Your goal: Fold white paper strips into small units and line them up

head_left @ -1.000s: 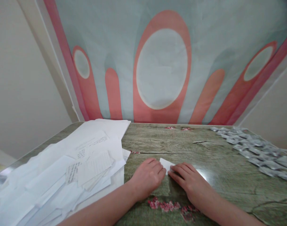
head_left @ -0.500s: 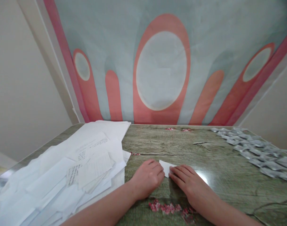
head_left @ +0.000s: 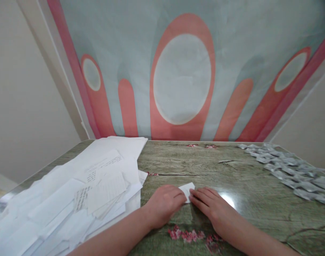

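Note:
A small white piece of paper [head_left: 187,189] lies between my two hands, just above the table surface [head_left: 173,160] or on it; I cannot tell which. From the left, my left hand [head_left: 166,204] has its fingers curled over one end of the paper, its thumb hidden. My right hand [head_left: 209,203] pinches the other side, fingertips together at the paper's right edge. The paper looks folded, with a slanted top edge. Its lower part is partly covered by the fingers.
A wide heap of loose white papers [head_left: 58,199], some printed, covers the table's left side. Along the right edge lie rows of folded paper pieces [head_left: 293,170]. Behind the table hangs a grey-green and coral backdrop [head_left: 141,46]. Pink blossoms are printed on the table surface.
The paper between my hands has turned and shows a smaller, differently angled outline. My left hand has rotated slightly over it; my right hand has shifted a little left.

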A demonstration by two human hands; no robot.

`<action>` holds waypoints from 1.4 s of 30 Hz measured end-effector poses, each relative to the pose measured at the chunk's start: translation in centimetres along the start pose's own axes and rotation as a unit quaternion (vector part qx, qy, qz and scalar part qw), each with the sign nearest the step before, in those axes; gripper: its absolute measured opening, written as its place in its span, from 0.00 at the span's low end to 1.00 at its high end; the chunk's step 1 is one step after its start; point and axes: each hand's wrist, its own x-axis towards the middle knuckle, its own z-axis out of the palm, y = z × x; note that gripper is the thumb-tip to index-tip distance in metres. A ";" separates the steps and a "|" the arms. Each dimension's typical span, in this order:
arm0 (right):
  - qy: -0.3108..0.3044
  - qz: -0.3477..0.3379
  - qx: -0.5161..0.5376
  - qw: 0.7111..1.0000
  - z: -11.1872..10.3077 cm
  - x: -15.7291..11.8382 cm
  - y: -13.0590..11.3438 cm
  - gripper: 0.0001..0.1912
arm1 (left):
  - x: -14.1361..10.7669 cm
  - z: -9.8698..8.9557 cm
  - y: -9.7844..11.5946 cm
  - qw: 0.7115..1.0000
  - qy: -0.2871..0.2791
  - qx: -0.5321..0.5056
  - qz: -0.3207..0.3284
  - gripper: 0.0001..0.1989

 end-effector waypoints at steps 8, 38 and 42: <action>-0.069 -0.012 0.023 0.997 -1.3 0.1 0.3 0.30 | 0.0 -0.5 -0.7 0.997 0.006 -0.067 -0.023 0.08; -0.158 -0.027 0.137 0.978 -4.3 0.7 1.7 0.36 | 1.5 0.6 1.0 0.958 0.052 -0.197 -0.201 0.07; -0.147 -0.006 0.145 0.978 -4.5 0.6 1.7 0.40 | 1.6 0.6 1.0 0.957 0.061 -0.191 -0.212 0.06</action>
